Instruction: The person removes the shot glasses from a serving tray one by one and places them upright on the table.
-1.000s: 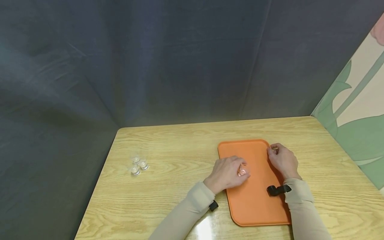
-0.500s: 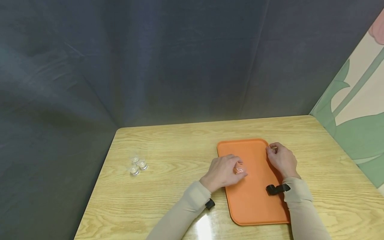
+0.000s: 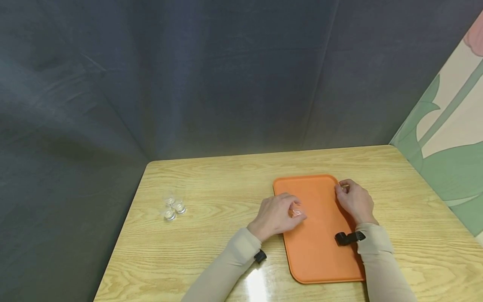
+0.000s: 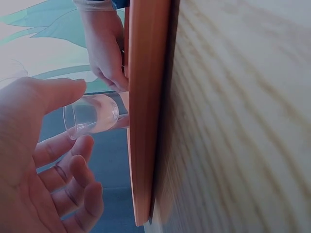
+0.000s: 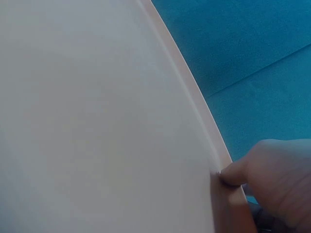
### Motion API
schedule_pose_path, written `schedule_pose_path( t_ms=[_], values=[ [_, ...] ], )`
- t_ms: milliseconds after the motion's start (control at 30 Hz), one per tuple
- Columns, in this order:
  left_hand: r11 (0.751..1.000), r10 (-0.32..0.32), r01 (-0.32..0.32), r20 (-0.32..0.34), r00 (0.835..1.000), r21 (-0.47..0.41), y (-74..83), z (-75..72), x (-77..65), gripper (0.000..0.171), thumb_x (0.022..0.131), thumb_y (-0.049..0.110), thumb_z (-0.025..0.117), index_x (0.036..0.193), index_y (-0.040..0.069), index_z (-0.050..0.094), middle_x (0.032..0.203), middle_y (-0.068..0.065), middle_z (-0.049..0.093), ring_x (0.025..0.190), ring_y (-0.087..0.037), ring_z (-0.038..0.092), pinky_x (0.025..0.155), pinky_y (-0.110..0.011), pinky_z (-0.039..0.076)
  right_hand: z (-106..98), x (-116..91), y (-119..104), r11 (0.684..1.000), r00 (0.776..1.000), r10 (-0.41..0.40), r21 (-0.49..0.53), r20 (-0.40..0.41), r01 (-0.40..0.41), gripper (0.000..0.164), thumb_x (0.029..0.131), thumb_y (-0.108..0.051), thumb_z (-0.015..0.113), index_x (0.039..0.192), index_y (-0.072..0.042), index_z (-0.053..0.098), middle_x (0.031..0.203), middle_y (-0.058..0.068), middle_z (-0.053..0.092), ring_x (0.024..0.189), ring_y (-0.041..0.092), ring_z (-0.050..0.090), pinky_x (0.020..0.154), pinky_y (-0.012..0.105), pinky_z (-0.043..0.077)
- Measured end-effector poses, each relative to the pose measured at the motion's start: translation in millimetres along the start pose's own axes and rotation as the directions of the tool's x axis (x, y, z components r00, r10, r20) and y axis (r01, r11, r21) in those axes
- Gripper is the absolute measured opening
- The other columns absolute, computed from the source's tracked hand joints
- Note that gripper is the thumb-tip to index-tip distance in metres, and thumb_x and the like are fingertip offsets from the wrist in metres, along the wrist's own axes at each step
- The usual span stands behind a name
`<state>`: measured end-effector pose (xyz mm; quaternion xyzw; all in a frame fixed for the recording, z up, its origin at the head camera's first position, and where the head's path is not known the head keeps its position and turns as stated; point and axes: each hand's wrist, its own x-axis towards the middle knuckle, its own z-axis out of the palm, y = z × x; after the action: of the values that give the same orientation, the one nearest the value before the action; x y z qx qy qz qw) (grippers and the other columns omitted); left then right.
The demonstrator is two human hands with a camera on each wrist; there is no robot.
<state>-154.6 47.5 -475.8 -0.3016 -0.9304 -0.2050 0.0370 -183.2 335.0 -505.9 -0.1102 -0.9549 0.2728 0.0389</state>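
A small clear glass (image 4: 92, 115) stands on the orange tray (image 3: 320, 247), near its left edge, just inside the left hand (image 3: 277, 214). That hand's fingers are loosely curled around the glass; the left wrist view shows a gap between thumb and glass, so it looks cupped rather than gripped. The right hand (image 3: 354, 202) pinches the tray's far right rim, thumb on top. The tray lies flat on the wooden table (image 3: 211, 239), and three more small glasses (image 3: 172, 207) stand well apart to the left. The risk seems to be the light glass tipping or skating on the smooth tray if a finger brushes it, or if the right hand tugs the rim.
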Motion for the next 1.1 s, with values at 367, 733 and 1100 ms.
schedule_pose_path(
  t_ms=[367,733,1100],
  values=[
    [0.997,-0.045,0.043,-0.024,0.999,-0.067,-9.3,-3.4,-6.7,0.036,0.093,0.055,0.074,0.118,0.028,0.077,0.096,0.017,0.068,0.077,0.003,0.059,0.065,-0.018,0.042,1,-1,-2,1.000,1.000,0.009,0.011,0.008,-0.009,0.046,0.109,-0.038,0.052,0.131,0.000,0.066,0.099,0.018,0.073,0.075,0.029,0.064,0.060,0.034,0.040],
    [0.992,-0.085,0.078,-0.070,0.994,-0.097,-23.1,-8.8,-14.2,0.033,0.093,0.050,0.075,0.116,0.026,0.078,0.105,0.014,0.074,0.083,-0.006,0.069,0.066,-0.021,0.047,0,-1,1,1.000,1.000,0.005,0.017,0.012,-0.005,0.048,0.109,-0.039,0.050,0.132,0.000,0.065,0.103,0.020,0.074,0.078,0.030,0.067,0.061,0.034,0.042],
    [0.992,-0.075,0.068,-0.057,0.996,-0.103,-33.5,-19.2,-21.9,0.029,0.096,0.050,0.073,0.113,0.027,0.077,0.096,0.013,0.072,0.077,-0.002,0.063,0.065,-0.020,0.045,1,-1,-1,1.000,1.000,0.008,0.017,0.013,-0.008,0.047,0.109,-0.038,0.050,0.132,0.000,0.065,0.102,0.021,0.075,0.076,0.030,0.067,0.060,0.033,0.042]
  ],
)
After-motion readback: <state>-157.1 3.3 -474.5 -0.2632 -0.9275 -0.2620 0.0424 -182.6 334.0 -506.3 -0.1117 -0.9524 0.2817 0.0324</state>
